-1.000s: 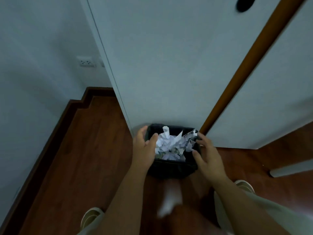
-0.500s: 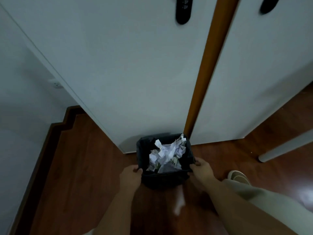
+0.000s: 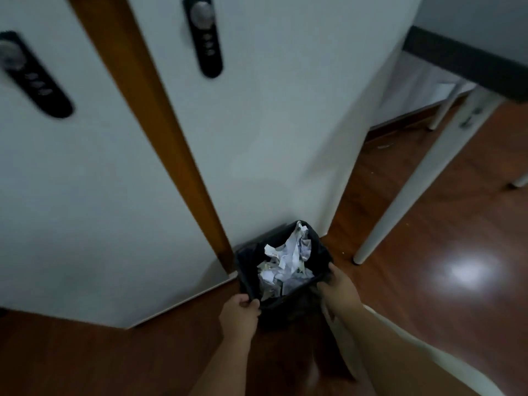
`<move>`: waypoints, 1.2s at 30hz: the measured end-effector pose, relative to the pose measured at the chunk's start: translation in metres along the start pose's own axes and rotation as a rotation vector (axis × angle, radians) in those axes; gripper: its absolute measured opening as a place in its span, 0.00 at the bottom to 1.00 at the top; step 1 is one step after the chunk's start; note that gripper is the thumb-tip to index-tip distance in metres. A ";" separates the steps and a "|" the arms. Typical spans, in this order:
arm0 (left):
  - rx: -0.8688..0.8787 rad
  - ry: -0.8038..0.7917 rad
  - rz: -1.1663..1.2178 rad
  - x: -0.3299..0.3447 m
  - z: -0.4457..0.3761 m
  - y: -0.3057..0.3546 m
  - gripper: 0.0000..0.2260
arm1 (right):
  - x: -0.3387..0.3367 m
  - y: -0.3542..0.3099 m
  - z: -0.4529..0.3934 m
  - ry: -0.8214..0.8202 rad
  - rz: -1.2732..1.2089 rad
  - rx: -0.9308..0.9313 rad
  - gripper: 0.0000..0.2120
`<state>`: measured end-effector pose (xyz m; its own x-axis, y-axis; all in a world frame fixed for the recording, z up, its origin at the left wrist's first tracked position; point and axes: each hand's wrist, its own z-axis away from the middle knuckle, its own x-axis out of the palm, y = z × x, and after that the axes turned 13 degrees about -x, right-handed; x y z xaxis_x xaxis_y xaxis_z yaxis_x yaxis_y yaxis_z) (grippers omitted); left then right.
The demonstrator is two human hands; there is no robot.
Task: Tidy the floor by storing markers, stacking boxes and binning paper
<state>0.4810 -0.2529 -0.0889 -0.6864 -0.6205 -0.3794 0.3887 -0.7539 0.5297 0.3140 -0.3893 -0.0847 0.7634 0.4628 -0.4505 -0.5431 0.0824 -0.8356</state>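
Note:
A small black bin (image 3: 249, 270) stands on the wooden floor against a white door, filled with crumpled white paper (image 3: 287, 267). My left hand (image 3: 238, 315) grips the bin's near-left rim. My right hand (image 3: 340, 287) holds the near-right rim. Both arms reach in from the bottom of the head view. No markers or boxes are in sight.
Two white doors with black handle plates (image 3: 205, 41) and a brown frame strip (image 3: 160, 130) stand behind the bin. A white table leg (image 3: 400, 201) slants down at the right, with a dark tabletop edge (image 3: 463, 61) above. Glossy floor (image 3: 443, 295) spreads to the right.
Both hands went from hovering over the paper to gripping the bin's rim. The view has swung to the right, bringing the table leg and both handle plates into sight.

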 end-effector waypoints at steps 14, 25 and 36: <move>0.046 -0.056 0.054 0.142 -0.005 0.070 0.16 | -0.098 0.058 -0.075 0.013 -0.142 0.029 0.41; -0.060 -0.170 0.157 0.166 -0.010 0.089 0.15 | -0.110 0.073 -0.127 0.192 -0.425 0.179 0.27; 0.069 -0.267 -0.511 0.128 0.013 0.069 0.18 | -0.103 0.021 -0.101 0.458 -0.661 0.132 0.34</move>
